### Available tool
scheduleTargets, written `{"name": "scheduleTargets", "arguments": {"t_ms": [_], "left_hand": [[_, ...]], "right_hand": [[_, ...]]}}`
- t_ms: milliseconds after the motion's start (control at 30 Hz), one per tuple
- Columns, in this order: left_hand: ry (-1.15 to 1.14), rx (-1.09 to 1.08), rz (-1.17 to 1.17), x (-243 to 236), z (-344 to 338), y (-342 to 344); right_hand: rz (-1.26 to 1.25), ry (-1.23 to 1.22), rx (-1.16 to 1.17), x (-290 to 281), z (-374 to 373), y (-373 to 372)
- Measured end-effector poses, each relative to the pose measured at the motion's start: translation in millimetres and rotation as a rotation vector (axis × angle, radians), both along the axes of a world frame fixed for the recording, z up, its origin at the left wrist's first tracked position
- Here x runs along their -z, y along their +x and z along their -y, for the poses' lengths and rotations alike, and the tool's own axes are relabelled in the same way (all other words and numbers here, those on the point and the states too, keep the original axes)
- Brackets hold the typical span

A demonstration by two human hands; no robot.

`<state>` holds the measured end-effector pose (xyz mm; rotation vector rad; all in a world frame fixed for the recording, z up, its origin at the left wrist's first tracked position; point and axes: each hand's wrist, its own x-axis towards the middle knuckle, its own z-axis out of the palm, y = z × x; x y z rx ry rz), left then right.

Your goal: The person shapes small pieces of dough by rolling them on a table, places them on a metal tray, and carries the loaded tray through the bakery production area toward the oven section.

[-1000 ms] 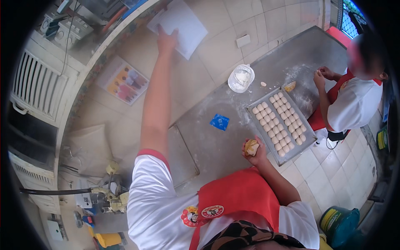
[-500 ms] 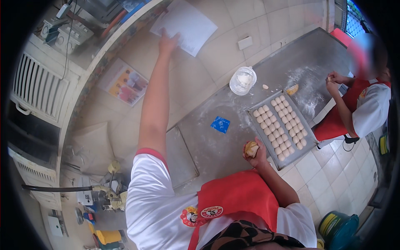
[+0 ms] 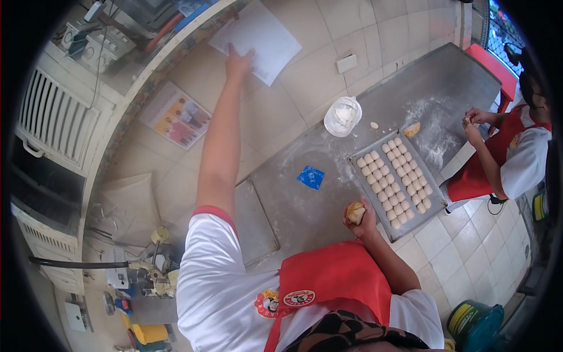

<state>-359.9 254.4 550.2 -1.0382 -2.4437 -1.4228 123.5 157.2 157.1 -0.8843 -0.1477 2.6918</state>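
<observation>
My left arm is stretched far forward, and my left hand (image 3: 239, 63) rests on the lower edge of a white printed sheet (image 3: 265, 41) against the tiled wall. Its thumb and forefinger are spread apart, the other fingers partly hidden. Near my apron, my right hand (image 3: 366, 220) is closed around a piece of bread (image 3: 354, 212) with a golden crust and pale inside. Just beyond that hand lies a metal tray (image 3: 381, 229) carrying rows of small round dough balls (image 3: 384, 188). A blue dough scraper (image 3: 311, 177) lies flat on the metal table.
Flour dusts the metal table (image 3: 293, 205). On it stands a white tub of flour (image 3: 343, 116), with another bread piece (image 3: 412, 129) beyond the tray. A co-worker (image 3: 498, 158) in a red apron stands at the right, hands together. A teal bucket (image 3: 478, 325) is lower right.
My hands stay nearly where they were, on the sheet and around the bread. The co-worker has leaned back to the right, uncovering more of a red chair.
</observation>
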Motion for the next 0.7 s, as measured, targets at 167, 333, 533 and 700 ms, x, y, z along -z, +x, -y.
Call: {"name": "scheduleTargets", "arguments": {"t_ms": [167,333,533,700], "left_hand": [[-0.010,-0.013,0.019,0,3,0],[-0.014,-0.019,0.003,0,3,-3],[-0.034,-0.029,-0.005,-5,4,-11],[-0.006,-0.019,0.012,1,-1,-6]], "right_hand": [[-0.027,-0.026,0.002,2,-1,-1],[-0.026,-0.013,0.009,4,-1,-1],[0.003,-0.018,0.004,1,0,-2],[0.027,-0.032,0.013,3,-4,-1]]}}
